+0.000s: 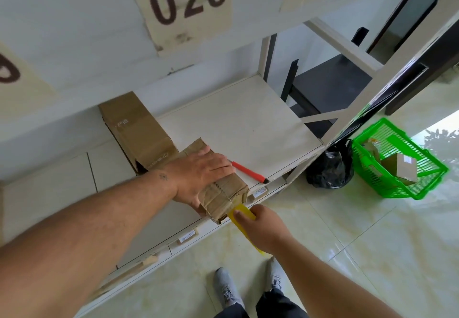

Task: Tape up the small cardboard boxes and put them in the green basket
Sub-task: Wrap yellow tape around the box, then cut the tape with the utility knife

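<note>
— White shelving (248,118) stands against a pale wall, with a cardboard sign reading 028 (185,4) fixed above it; what lies on the shelf board?

— At the front edge of the shelf sits a small cardboard box (223,193), its near end jutting a little past the edge. Behind it, toward the wall, lies a larger cardboard box (136,131), touching the small one at its far corner. A red pen-like tool (249,172) rests on the board just right of the small box.

— And the hands?

— The left hand (198,176) lies flat on top of the small box, fingers straight and spread, pressing it down, the thumb down along the box's near left side. The right hand (263,228) is below the shelf edge, its grip pinching a strip of yellow tape (242,214) that runs from the box's near end down under the hand.

— Where is the basket?

— The green basket (422,191) stands on the glossy tiled floor (347,255) to the right of the shelving, well apart from the small box. At least one taped cardboard box (403,168) lies inside it. A black bag (330,168) sits between the basket and the shelf leg. Grey shoes (227,290) show at the bottom.
</note>
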The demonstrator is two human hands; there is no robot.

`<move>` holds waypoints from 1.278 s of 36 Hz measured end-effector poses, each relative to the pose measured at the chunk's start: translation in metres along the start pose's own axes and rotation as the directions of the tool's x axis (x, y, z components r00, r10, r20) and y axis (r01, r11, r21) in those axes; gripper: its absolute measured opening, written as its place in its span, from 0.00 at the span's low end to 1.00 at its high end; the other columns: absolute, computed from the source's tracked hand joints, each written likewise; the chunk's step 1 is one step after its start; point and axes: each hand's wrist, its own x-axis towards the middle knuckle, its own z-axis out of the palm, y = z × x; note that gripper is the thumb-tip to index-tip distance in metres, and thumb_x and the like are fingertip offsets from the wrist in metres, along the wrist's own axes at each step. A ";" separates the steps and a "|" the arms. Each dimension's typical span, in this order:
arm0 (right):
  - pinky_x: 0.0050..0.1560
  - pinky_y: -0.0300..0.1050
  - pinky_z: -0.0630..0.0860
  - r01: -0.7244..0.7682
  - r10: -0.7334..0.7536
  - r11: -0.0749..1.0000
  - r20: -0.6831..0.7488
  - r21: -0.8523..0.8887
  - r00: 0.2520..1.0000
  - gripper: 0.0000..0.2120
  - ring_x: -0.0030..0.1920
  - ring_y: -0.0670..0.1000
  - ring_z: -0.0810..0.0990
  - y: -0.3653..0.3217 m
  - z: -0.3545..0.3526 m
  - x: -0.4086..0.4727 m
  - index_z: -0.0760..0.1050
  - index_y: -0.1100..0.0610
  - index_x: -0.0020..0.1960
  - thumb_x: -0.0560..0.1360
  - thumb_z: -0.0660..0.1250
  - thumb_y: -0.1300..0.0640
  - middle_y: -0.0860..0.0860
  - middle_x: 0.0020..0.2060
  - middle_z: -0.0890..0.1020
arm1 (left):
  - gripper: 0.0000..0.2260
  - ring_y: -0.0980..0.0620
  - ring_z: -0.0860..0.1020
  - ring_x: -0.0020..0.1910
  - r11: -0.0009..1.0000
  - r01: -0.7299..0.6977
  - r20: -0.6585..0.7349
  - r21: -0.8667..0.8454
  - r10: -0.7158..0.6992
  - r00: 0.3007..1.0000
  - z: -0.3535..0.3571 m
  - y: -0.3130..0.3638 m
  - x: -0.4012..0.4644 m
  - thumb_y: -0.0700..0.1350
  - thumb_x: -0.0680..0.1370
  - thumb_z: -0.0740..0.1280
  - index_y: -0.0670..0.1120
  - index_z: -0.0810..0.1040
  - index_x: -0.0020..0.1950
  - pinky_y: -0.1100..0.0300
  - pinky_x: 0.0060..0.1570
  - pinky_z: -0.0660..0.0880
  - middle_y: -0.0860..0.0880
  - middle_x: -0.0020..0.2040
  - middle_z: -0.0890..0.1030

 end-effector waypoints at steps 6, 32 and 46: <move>0.39 0.43 0.71 -0.002 0.004 0.998 -0.022 0.057 1.000 0.22 0.41 0.49 0.78 -0.013 0.005 0.013 0.74 0.52 0.51 0.79 0.58 0.34 0.47 0.39 0.78 | 0.58 0.54 0.42 0.80 0.995 0.078 0.059 0.069 -0.082 0.995 -0.010 -0.012 -0.003 0.72 0.64 0.72 0.53 0.41 0.81 0.52 0.79 0.39 0.56 0.80 0.48; 0.42 0.46 0.69 0.026 -0.082 0.926 0.132 0.376 0.988 0.14 0.41 0.51 0.75 -0.018 -0.015 0.018 0.77 0.57 0.47 0.81 0.55 0.53 0.52 0.40 0.78 | 0.14 0.52 0.84 0.52 -0.665 -0.168 0.595 -0.728 -0.734 0.326 0.038 0.170 0.032 0.56 0.77 0.70 0.62 0.76 0.62 0.46 0.57 0.81 0.54 0.55 0.83; 0.54 0.51 0.79 0.177 -0.206 0.969 -0.171 -0.171 0.964 0.15 0.50 0.58 0.80 0.001 -0.049 0.080 0.77 0.54 0.57 0.80 0.57 0.46 0.55 0.52 0.82 | 0.09 0.47 0.83 0.44 -0.652 -0.347 0.613 -0.674 -0.756 0.228 0.048 0.165 0.044 0.43 0.76 0.72 0.54 0.81 0.53 0.54 0.41 0.81 0.46 0.50 0.84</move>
